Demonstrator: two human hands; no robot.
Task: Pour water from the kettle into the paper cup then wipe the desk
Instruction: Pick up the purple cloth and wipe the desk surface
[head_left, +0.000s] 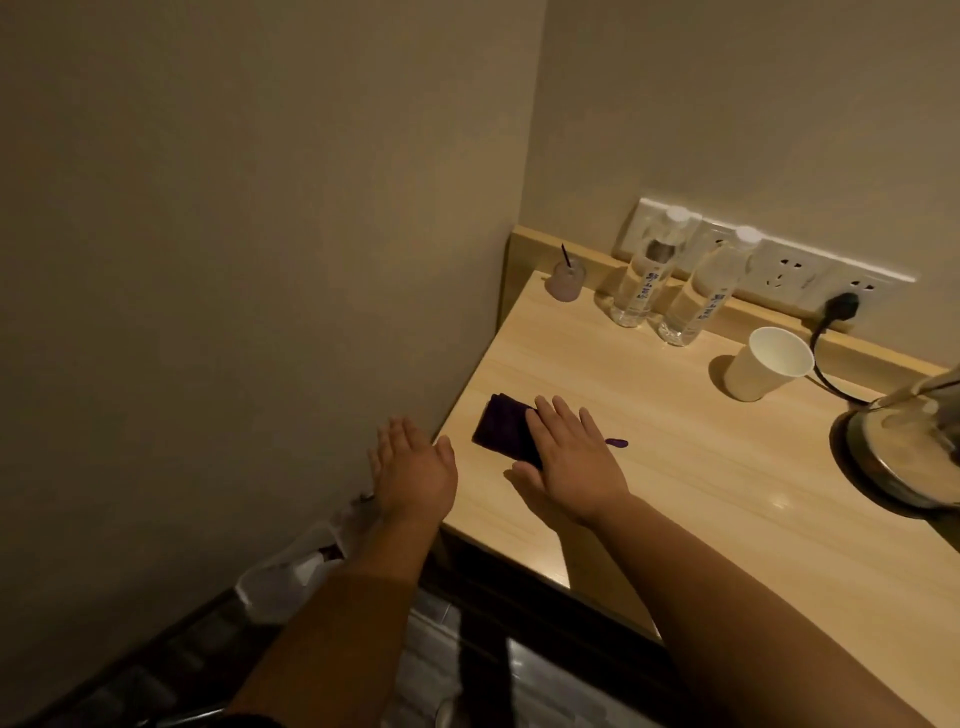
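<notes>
A folded dark purple cloth (503, 426) lies near the left end of the light wooden desk (675, 457). My right hand (569, 460) rests flat on the cloth's right part, fingers spread. My left hand (413, 467) hovers open just off the desk's left edge, holding nothing. A white paper cup (766, 371) stands upright toward the back right. The steel kettle (914, 447) sits on its base at the right edge, partly cut off by the frame. I cannot see inside the cup.
Two clear water bottles (641, 270) (698, 293) and a small lidded cup with a stirrer (567, 278) stand at the back by the wall sockets (779, 270). A black plug and cord (836, 312) run behind the paper cup. A small purple tag (617, 443) lies beside my right hand. Walls close off the left and back.
</notes>
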